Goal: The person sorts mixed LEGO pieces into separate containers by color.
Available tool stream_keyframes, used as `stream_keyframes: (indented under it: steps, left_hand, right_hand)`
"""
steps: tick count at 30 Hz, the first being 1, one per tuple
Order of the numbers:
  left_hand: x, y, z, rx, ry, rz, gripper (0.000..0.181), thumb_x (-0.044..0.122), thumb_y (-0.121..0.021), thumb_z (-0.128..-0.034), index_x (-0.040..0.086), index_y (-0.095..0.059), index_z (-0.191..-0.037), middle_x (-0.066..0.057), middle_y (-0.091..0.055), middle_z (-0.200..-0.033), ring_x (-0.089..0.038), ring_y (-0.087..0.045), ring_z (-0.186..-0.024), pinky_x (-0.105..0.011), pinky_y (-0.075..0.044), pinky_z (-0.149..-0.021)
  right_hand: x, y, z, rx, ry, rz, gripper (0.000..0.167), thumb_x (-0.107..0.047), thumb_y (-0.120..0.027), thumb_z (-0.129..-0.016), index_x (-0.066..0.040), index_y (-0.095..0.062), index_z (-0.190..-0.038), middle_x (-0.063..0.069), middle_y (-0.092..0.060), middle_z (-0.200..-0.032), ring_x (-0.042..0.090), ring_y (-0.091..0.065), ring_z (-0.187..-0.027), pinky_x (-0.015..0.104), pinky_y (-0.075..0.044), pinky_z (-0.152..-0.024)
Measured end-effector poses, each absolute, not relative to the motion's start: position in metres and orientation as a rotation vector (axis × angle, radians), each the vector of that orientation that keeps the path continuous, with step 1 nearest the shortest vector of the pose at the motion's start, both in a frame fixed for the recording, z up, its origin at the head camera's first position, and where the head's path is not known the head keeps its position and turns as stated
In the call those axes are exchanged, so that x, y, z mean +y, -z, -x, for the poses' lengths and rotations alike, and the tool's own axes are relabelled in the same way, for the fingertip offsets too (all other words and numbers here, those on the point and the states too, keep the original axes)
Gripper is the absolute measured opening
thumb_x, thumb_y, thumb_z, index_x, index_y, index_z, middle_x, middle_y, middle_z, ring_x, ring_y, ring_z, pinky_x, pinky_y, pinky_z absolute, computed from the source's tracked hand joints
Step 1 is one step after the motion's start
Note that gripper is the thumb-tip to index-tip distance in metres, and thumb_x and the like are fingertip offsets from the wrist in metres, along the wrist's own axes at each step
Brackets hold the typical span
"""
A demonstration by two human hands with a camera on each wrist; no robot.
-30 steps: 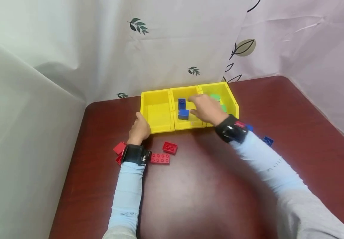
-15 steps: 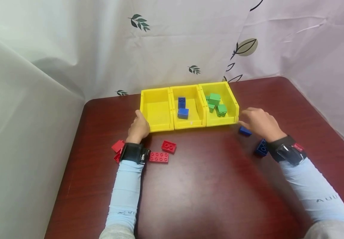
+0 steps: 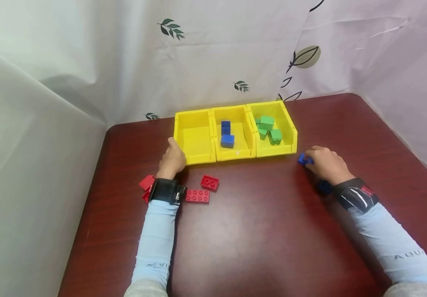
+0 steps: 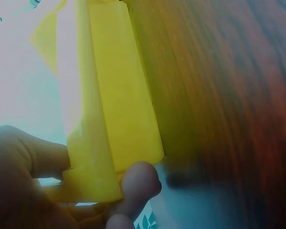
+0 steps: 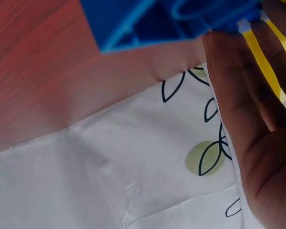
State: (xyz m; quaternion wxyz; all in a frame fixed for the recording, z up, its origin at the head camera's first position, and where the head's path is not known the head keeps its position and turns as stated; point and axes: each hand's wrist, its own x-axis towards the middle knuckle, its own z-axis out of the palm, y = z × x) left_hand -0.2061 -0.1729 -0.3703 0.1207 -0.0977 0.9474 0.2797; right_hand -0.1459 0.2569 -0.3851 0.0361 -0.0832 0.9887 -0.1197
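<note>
My left hand grips the near left corner of the yellow three-part bin; in the left wrist view its fingers wrap the yellow wall. To the right of the bin, my right hand has its fingertips on a small blue brick on the table. Beside that hand's wrist lies a darker blue brick, partly covered. In the right wrist view, a blue brick looms large at the top near the fingers; which brick it is, I cannot tell.
Blue bricks lie in the middle compartment and green bricks in the right one. Red bricks sit on the table before the bin, others by my left wrist. A pale curtain hangs behind the table.
My right hand has left the middle compartment, moving right and down to the small blue brick, which it now touches. Two blue bricks remain in that compartment. The left hand stays on the bin.
</note>
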Motion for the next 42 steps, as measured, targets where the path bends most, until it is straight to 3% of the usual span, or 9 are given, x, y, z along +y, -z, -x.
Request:
stream_keyframes:
  steps: [11,20,24,31,42]
  left_hand:
    - [-0.172,0.37,0.205,2.752,-0.87,0.3,0.056,0.014,-0.054,-0.097,0.012,-0.017,-0.139,-0.017,-0.048,-0.106,-0.035,-0.052,-0.091,-0.045,-0.045,-0.088]
    - [-0.172,0.37,0.203,2.751,-0.876,0.296,0.056,0.017,-0.054,-0.0978,0.013,-0.017,-0.14,-0.016,-0.048,-0.108,-0.034,-0.053,-0.093,-0.046,-0.047,-0.093]
    - [-0.172,0.37,0.204,2.764,-0.846,0.277,0.054,0.016,-0.05,-0.0993,0.011,-0.016,-0.141,-0.017,-0.049,-0.109,-0.035,-0.053,-0.095,-0.048,-0.046,-0.093]
    - [-0.174,0.37,0.206,2.764,-0.826,0.297,0.052,0.015,-0.048,-0.0999,0.011,-0.017,-0.141,-0.017,-0.049,-0.109,-0.036,-0.053,-0.095,-0.048,-0.046,-0.092]
    - [-0.172,0.371,0.207,2.769,-0.814,0.287,0.052,0.011,-0.047,-0.0987,0.011,-0.016,-0.14,-0.017,-0.049,-0.107,-0.036,-0.053,-0.094,-0.047,-0.046,-0.088]
  right_hand:
    - [0.259,0.379,0.153,2.993,0.271,0.252,0.025,-0.014,-0.075,-0.083,-0.007,-0.066,-0.105,0.018,-0.068,-0.094,0.034,-0.063,-0.074,0.053,-0.051,-0.057]
    - [0.228,0.337,0.148,3.002,0.244,0.459,0.023,-0.014,-0.082,-0.077,-0.008,-0.07,-0.096,0.006,-0.067,-0.084,0.022,-0.057,-0.07,0.045,-0.054,-0.06]
    - [0.197,0.313,0.152,3.011,0.307,0.609,0.024,-0.013,-0.082,-0.078,-0.007,-0.071,-0.098,0.007,-0.07,-0.089,0.024,-0.062,-0.076,0.046,-0.056,-0.068]
    - [0.125,0.286,0.186,3.026,0.284,0.798,0.03,-0.015,-0.08,-0.081,-0.005,-0.071,-0.108,0.012,-0.071,-0.099,0.027,-0.065,-0.088,0.043,-0.056,-0.083]
    - [0.061,0.285,0.251,2.929,0.254,0.747,0.024,-0.015,-0.073,-0.088,-0.007,-0.069,-0.11,0.01,-0.07,-0.107,0.027,-0.064,-0.094,0.042,-0.055,-0.084]
